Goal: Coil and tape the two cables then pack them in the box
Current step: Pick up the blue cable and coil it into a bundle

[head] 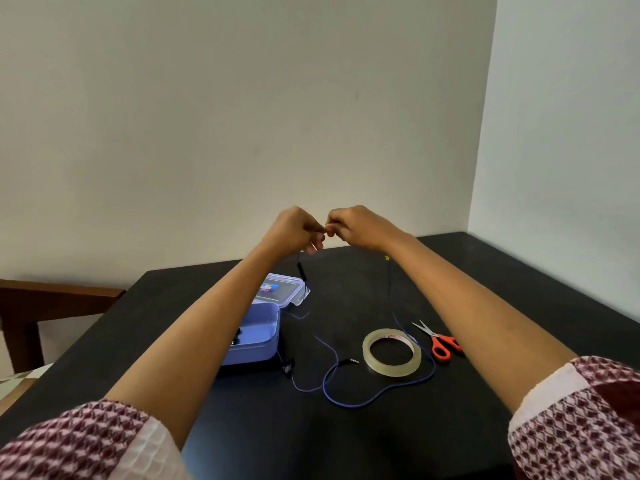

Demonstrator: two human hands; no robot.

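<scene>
Both my hands are raised above the black table (485, 271), fingertips almost meeting. My left hand (294, 230) pinches a thin blue earphone cable (381, 393); a black in-line piece (301, 270) hangs just below it. My right hand (360, 226) pinches the same cable, which drops from it and trails in loops across the table to a jack plug (351, 360) and an earbud (287, 367). The open blue plastic box (258, 341) stands under my left forearm, lid (280, 289) folded back. Something dark lies inside it, mostly hidden.
A roll of clear tape (391, 353) lies flat right of the cable loops. Red-handled scissors (438, 341) lie beside it, under my right forearm. A wooden chair (41, 303) stands at the table's left. White walls rise behind and to the right.
</scene>
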